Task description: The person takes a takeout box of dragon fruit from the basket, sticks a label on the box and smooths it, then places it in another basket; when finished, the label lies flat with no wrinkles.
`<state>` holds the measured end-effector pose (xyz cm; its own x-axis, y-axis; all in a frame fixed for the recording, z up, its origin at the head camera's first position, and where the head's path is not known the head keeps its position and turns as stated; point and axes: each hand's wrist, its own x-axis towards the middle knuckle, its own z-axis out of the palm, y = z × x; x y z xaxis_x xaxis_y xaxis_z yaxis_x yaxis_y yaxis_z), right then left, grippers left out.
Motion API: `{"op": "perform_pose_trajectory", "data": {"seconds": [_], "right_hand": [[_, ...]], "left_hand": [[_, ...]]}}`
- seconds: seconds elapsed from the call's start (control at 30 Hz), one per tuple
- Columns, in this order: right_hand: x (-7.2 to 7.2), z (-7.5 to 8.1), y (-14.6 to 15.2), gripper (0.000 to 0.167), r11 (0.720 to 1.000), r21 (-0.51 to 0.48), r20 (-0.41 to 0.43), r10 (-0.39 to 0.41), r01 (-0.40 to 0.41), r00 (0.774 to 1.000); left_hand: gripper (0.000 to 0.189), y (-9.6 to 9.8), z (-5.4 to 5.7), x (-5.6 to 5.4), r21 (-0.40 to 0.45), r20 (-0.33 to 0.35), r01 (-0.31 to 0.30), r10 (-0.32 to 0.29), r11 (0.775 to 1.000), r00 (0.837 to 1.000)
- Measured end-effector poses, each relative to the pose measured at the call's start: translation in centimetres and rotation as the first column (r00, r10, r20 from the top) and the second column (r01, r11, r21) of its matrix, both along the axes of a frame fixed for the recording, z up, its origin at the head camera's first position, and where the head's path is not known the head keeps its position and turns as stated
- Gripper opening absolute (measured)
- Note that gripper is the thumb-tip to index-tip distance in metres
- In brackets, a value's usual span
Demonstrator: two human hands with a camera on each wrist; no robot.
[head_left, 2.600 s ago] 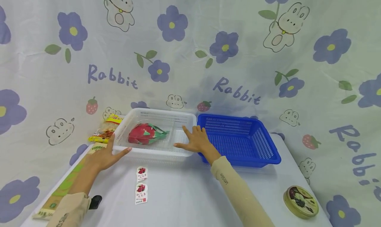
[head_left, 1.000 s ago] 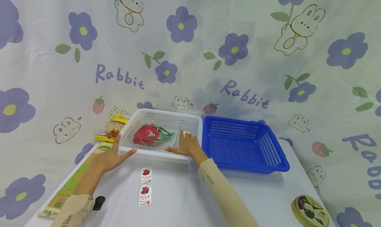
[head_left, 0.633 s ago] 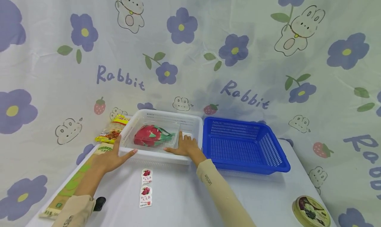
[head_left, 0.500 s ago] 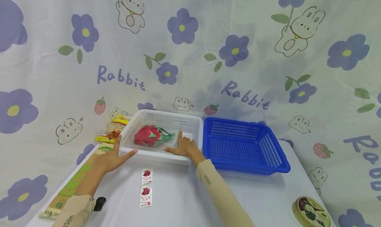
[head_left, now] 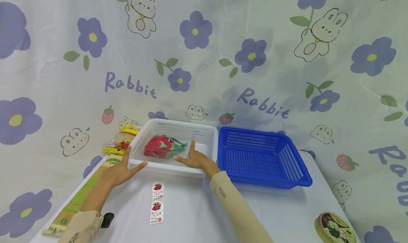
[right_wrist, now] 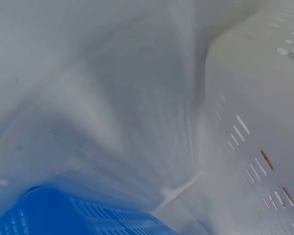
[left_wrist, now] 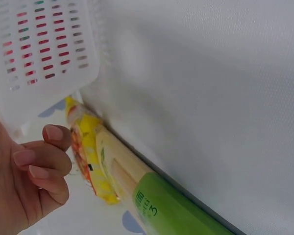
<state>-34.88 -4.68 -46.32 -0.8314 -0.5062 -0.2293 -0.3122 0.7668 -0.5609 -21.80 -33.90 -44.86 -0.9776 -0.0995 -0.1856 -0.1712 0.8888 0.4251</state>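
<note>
A white perforated basket [head_left: 172, 168] stands on the table. In it sits a clear plastic box [head_left: 188, 135] holding a red and green dragon fruit [head_left: 159, 146]. My left hand [head_left: 119, 170] is at the basket's front left corner, thumb and index finger spread; in the left wrist view the other fingers of the left hand [left_wrist: 41, 169] are loosely bent. Reaching over the basket's front right rim, my right hand [head_left: 199, 160] has its thumb and index finger extended at the clear box's right end. Its other fingers are partly hidden. The right wrist view shows no hand.
Right of the white basket stands a blue basket [head_left: 255, 159]. At the left lie a yellow snack packet [head_left: 122, 140] and a long green and beige noodle pack [head_left: 84, 193]. Two dragon fruit stickers [head_left: 157, 212] lie in front; a round tin [head_left: 334, 228] sits front right.
My right hand has moved left from the white basket's right rim to the clear box, and its outer fingers have since dipped lower. The left hand keeps its place at the corner.
</note>
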Motion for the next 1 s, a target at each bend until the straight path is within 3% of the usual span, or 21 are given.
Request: {"op": "perform_pose_trajectory", "data": {"seconds": [0.13, 0.37, 0.67, 0.8, 1.0], "right_hand": [[-0.1, -0.1, 0.0, 0.123, 0.993, -0.118, 0.040, 0.003, 0.002, 0.999], [-0.4, 0.4, -0.4, 0.119, 0.936, -0.344, 0.224, 0.000, 0.079, 0.975], [-0.4, 0.7, -1.2, 0.094, 0.855, -0.466, 0.370, -0.047, 0.229, 0.928], [-0.3, 0.9, -1.5, 0.091, 0.814, -0.500, 0.416, -0.073, 0.295, 0.906], [-0.1, 1.0, -1.6, 0.088, 0.777, -0.526, 0.457, -0.087, 0.347, 0.885]], "left_hand": [[0.112, 0.0, -0.1, -0.1, -0.004, 0.000, 0.005, -0.005, 1.000, 1.000], [0.111, 0.0, -0.2, -0.2, -0.002, -0.007, 0.005, -0.005, 1.000, 1.000], [0.111, -0.1, -0.1, 0.0, -0.009, -0.003, 0.002, -0.002, 1.000, 1.000], [0.111, 0.0, 0.1, 0.1, -0.008, 0.003, 0.000, 0.000, 1.000, 1.000], [0.111, 0.0, 0.1, 0.2, -0.007, 0.011, -0.002, 0.002, 1.000, 1.000]]}}
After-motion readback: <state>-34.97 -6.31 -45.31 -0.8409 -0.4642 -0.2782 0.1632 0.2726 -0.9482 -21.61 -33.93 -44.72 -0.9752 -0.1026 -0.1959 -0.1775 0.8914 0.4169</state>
